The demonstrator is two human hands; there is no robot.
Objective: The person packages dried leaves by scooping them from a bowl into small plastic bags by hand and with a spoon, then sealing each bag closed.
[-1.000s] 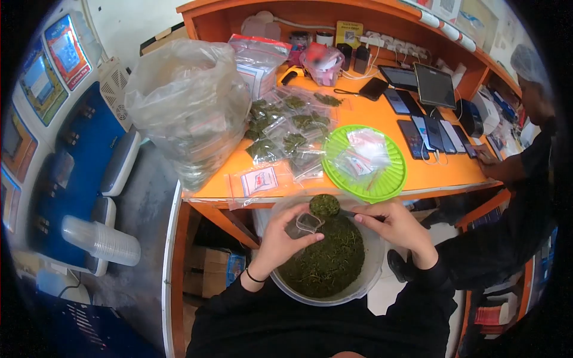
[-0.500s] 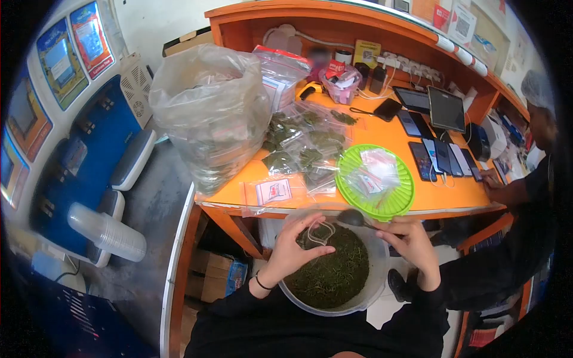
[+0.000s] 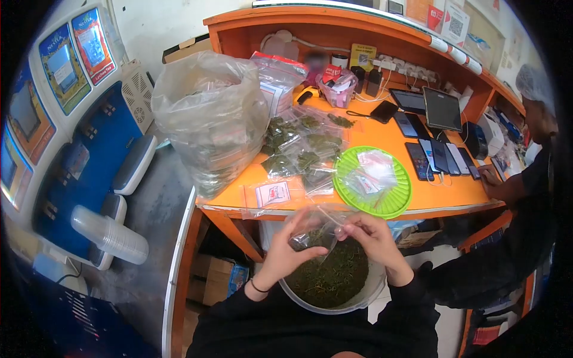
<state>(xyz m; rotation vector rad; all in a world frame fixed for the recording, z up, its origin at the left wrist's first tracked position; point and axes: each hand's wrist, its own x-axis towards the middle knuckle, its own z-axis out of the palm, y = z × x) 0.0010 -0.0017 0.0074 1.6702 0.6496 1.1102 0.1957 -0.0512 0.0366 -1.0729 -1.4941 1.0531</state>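
Observation:
My left hand [image 3: 283, 255] is closed around the lower part of a small clear zip bag [image 3: 311, 229] with dark green crumbled leaf inside. The fingers of my right hand [image 3: 376, 240] pinch the bag's top edge on the right side. Both hands are over a translucent plastic tub [image 3: 375, 295], which holds loose dried green herb [image 3: 331, 279]. Just beyond, a lime green ribbed lid [image 3: 391, 206] lies on the orange counter and carries several flat clear bags [image 3: 371, 176]. I cannot see a spoon now.
Filled zip bags [image 3: 310, 143] lie beside a large clear sack [image 3: 209, 119] on the orange counter [image 3: 382, 131]. Phones [image 3: 440, 156] and tablets [image 3: 443, 108] lie at right. A co-worker [image 3: 531, 173] stands there. Stacked plastic cups [image 3: 110, 234] are at left.
My right hand has moved left and let go of the dark spoon, which is out of sight. It now pinches the bag's top edge, and the bag's round open mouth looks flattened.

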